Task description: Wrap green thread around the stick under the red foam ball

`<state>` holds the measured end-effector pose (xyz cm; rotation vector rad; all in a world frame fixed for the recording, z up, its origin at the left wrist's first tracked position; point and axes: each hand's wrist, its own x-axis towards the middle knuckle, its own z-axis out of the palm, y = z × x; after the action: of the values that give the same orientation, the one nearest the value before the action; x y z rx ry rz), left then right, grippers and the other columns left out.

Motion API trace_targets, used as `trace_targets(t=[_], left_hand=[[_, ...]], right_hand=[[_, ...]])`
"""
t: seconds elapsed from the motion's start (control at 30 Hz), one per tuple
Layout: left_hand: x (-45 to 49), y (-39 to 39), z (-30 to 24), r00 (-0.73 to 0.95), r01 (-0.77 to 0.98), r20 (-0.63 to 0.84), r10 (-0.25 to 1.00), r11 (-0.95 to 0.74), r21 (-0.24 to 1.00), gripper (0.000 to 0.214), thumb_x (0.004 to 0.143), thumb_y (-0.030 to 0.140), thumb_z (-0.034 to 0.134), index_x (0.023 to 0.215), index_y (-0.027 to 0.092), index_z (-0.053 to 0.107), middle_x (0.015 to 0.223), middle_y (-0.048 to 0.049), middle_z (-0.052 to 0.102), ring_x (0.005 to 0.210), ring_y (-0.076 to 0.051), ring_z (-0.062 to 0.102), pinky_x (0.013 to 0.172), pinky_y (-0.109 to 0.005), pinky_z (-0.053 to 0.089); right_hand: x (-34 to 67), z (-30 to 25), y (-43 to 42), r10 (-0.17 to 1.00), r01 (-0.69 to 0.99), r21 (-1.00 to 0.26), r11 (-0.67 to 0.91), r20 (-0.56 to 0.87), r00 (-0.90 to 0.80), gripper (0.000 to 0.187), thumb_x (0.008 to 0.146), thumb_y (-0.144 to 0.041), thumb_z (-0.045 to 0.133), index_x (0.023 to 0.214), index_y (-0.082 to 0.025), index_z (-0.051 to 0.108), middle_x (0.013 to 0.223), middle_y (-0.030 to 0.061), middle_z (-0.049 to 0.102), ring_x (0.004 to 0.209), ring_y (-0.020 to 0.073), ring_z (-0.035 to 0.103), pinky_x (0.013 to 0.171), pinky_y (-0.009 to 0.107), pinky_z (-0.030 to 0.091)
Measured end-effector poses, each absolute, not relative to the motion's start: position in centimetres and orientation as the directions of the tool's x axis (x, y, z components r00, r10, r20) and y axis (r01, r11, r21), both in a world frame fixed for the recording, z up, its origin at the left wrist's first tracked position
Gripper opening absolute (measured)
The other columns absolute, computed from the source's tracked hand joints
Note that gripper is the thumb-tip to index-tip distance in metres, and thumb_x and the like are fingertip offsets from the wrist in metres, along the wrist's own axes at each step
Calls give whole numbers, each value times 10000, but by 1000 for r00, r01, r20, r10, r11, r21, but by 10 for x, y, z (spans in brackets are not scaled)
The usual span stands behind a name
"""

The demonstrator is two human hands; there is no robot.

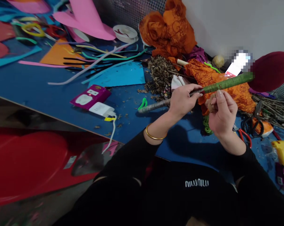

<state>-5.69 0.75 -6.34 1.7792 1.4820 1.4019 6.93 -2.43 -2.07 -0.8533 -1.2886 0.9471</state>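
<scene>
My left hand [183, 99] is closed around a long stick [156, 105], grey at its left end and wrapped in green tape [229, 82] toward the right. The stick ends in a dark red padded head [271, 70] at the far right. My right hand [223, 113] is curled just below the green part, pinching a small roll of tape [210, 103] that is partly hidden by the fingers. Both hands hover above the blue table [26, 84].
Orange cloth [172, 28] and dried plant bits [159, 73] lie behind the hands. Scissors [252, 124], red pliers [244, 135] and a yellow glue gun [281, 152] lie at the right. A purple power strip [91, 97], pipe cleaners [97, 58] and pink foam sheets [87, 18] are at the left.
</scene>
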Motion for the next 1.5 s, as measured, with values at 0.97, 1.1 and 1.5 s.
trace_targets(t=[0.97,1.1,1.5], left_hand=[[-50,-7,-65,337,835,486,806,-494,241,270,963,228,532,1083,166,766,965,-120,759,876,-269,695,710,-377,487],[-48,-9,-63,444,812,495,747,-569,131,258,968,189,488,982,156,744,889,-123,721,852,-263,661,726,-384,477],[-49,-4,-74,533,776,606,591,-626,-73,339,1031,187,431,1224,188,709,955,-83,754,794,-214,646,653,-347,439]], right_hand=[[103,-27,31,928,106,-925,365,352,-124,503,929,-729,542,864,-250,680,881,45,748,997,219,774,728,341,633],[103,-31,37,943,-63,-949,309,314,-108,420,903,-630,666,769,-232,668,802,43,757,1052,238,780,800,367,660],[108,-40,45,964,47,-968,245,238,-114,429,941,-652,595,832,-250,701,873,46,782,1128,252,762,888,399,658]])
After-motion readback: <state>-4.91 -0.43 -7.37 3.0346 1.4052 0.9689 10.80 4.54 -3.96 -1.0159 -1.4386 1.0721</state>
